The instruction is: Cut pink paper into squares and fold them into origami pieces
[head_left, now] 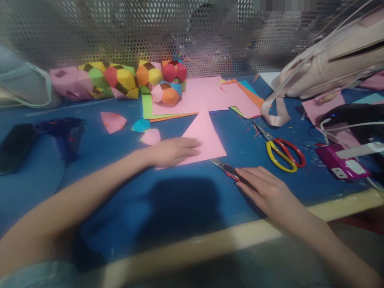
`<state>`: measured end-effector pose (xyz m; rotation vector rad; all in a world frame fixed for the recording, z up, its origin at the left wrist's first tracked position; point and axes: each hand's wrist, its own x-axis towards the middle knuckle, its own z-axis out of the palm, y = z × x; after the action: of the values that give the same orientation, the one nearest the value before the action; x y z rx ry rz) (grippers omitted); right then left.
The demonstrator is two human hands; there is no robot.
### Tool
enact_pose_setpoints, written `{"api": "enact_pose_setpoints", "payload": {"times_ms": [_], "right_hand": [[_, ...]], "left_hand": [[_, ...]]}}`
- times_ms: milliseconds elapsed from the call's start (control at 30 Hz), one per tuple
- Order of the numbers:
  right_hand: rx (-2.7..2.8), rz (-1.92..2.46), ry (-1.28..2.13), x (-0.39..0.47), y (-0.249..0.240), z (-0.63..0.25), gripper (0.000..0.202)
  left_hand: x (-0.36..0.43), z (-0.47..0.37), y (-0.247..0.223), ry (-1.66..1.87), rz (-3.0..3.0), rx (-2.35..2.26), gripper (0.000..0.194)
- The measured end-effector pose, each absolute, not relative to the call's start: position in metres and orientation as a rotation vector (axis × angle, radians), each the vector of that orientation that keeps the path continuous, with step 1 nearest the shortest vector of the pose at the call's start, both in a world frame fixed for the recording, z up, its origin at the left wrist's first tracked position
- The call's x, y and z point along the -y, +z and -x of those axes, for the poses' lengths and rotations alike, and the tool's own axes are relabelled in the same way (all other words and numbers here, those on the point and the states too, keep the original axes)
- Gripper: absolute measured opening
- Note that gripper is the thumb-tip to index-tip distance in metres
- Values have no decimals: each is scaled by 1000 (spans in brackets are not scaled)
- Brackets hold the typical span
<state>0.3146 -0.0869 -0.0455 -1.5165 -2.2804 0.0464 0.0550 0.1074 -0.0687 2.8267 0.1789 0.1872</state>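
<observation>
My left hand lies flat with its fingers stretched over a pink sheet of paper, which tapers to a point at the back. To the right, my right hand has its fingers around the handle of a utility knife. The knife's blade end lies just below the sheet's lower right corner, pointing left. Small folded paper pieces sit beyond my left hand: a light pink one, a blue one and a darker pink one.
Scissors with red and yellow handles lie right of the sheet. Colourful paper balls line the back left, beside stacked paper. A blue glue gun is at left. A purple power strip and a pale bag occupy the right.
</observation>
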Motion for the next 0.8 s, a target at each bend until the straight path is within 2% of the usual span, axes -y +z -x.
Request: {"api": "enact_pose_setpoints", "payload": {"times_ms": [800], "right_hand": [[2352, 1475, 45, 87, -44, -298, 25]], "left_hand": [[-106, -57, -70, 192, -2801, -193, 39]]}}
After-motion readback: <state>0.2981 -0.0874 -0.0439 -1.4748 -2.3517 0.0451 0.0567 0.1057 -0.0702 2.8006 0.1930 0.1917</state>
